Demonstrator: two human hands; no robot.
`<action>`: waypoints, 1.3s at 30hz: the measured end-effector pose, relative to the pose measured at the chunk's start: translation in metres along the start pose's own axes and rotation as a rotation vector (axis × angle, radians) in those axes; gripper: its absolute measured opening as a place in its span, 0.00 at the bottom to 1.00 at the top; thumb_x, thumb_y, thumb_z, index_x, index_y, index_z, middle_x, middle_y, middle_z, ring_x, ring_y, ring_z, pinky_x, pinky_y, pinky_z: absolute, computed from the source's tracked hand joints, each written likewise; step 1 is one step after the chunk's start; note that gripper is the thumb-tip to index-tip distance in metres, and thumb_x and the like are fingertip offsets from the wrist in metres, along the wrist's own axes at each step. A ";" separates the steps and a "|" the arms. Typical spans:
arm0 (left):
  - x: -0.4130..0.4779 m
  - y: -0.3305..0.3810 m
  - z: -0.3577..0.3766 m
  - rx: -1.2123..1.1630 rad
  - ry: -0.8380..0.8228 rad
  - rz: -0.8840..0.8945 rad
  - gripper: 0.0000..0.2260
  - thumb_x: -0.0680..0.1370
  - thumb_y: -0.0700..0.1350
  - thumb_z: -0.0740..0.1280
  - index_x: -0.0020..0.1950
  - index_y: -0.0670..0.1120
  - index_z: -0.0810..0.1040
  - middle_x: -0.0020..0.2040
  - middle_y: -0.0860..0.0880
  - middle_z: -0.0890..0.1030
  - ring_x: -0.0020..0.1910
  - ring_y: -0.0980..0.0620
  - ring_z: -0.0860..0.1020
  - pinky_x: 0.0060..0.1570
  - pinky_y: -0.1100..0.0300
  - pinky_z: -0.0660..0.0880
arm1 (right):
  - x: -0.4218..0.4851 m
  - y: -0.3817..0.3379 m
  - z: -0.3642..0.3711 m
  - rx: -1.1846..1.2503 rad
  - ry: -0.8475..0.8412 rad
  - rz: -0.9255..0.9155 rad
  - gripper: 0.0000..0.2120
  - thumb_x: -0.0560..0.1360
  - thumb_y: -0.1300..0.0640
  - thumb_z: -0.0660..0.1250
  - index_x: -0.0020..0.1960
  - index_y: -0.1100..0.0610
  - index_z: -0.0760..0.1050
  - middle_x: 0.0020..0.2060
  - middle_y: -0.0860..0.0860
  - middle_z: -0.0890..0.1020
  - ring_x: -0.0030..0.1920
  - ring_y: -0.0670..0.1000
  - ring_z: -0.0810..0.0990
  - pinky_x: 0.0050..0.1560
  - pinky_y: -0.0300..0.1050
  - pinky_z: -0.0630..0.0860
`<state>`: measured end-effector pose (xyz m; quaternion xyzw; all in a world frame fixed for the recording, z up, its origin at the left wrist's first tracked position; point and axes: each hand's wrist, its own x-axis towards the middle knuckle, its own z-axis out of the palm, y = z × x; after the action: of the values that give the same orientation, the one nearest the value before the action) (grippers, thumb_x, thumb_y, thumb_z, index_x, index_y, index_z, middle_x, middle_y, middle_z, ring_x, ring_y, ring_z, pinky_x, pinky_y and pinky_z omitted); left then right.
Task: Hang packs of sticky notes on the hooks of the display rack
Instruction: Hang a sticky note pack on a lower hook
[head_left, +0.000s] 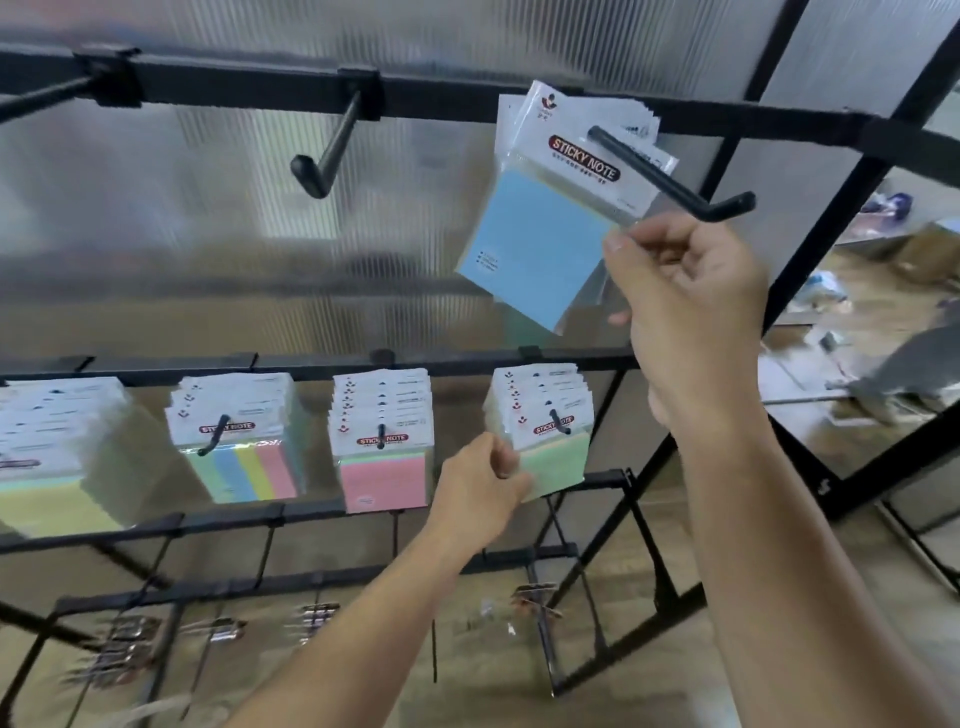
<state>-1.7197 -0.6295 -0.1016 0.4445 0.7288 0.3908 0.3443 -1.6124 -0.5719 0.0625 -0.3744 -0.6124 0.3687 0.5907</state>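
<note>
Risk: blue pack (540, 244) slides off upper hook (657, 176) tip if right hand (691, 296), pinching its edge, tugs nearward; left hand (480, 486) grips green pack (558, 462) on lower hook (558, 421).

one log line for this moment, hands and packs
right hand: pinches blue sticky note pack on upper hook | left hand: grips green pack on lower hook

bare hook (327, 150) upper left – open air around it, lower hooks (381, 436) crammed with packs (384, 452)
</note>
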 end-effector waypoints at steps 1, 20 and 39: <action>0.001 0.000 0.002 -0.011 0.000 0.000 0.07 0.73 0.43 0.72 0.42 0.46 0.73 0.45 0.48 0.80 0.43 0.52 0.76 0.39 0.61 0.71 | -0.001 -0.002 0.000 0.011 -0.015 0.010 0.07 0.75 0.59 0.70 0.42 0.50 0.74 0.32 0.40 0.81 0.36 0.41 0.79 0.37 0.44 0.78; -0.036 0.017 -0.028 -0.190 -0.265 0.262 0.08 0.76 0.52 0.67 0.52 0.53 0.80 0.41 0.49 0.82 0.40 0.51 0.78 0.50 0.48 0.78 | -0.049 -0.040 -0.021 0.225 -0.026 -0.017 0.12 0.78 0.59 0.62 0.38 0.49 0.78 0.36 0.48 0.83 0.41 0.55 0.78 0.44 0.54 0.74; -0.083 0.028 -0.065 -0.514 -0.218 0.242 0.07 0.82 0.42 0.63 0.56 0.49 0.79 0.51 0.52 0.85 0.50 0.52 0.84 0.41 0.50 0.80 | -0.129 -0.057 -0.069 -0.117 0.144 -0.043 0.08 0.81 0.60 0.60 0.49 0.50 0.76 0.40 0.41 0.85 0.42 0.45 0.84 0.35 0.40 0.78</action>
<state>-1.7340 -0.7146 -0.0349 0.4656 0.5066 0.5505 0.4728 -1.5424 -0.7123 0.0576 -0.4206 -0.5968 0.2918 0.6179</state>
